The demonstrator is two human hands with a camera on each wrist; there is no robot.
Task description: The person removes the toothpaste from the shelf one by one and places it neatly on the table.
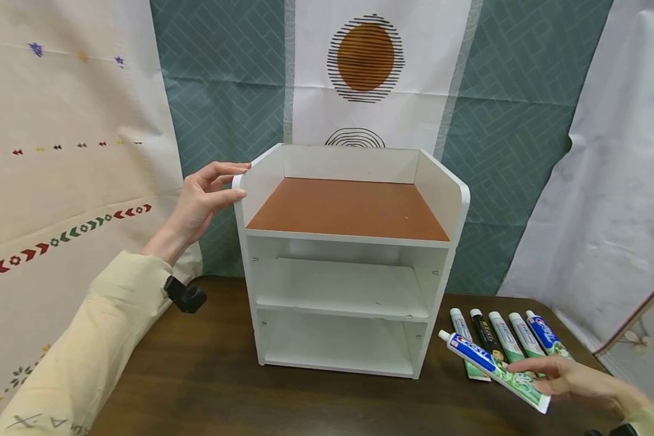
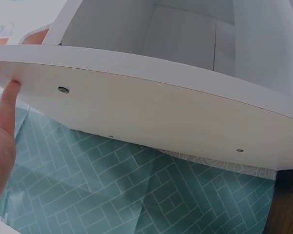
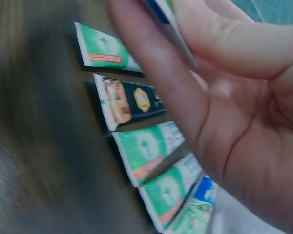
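My left hand (image 1: 198,197) holds the upper left front corner of a small white shelf unit (image 1: 349,235). In the left wrist view a fingertip (image 2: 10,90) presses the outside of the side panel (image 2: 136,100). At the lower right, my right hand (image 1: 583,381) pinches a blue, white and green toothpaste tube (image 1: 482,358) between thumb and fingers, its white cap angled toward the shelf unit. Behind it, several other toothpaste tubes lie side by side: a black one (image 1: 485,332), a blue one (image 1: 544,330) and green-and-white ones (image 1: 504,334). The held tube partly covers them.
The shelf unit has a brown top board (image 1: 349,209) with raised sides and two white compartments below. It stands on a dark wooden table (image 1: 305,402). Patterned cloths hang behind (image 1: 223,121) and at the left (image 1: 76,181); a pale cloth (image 1: 621,181) hangs at the right.
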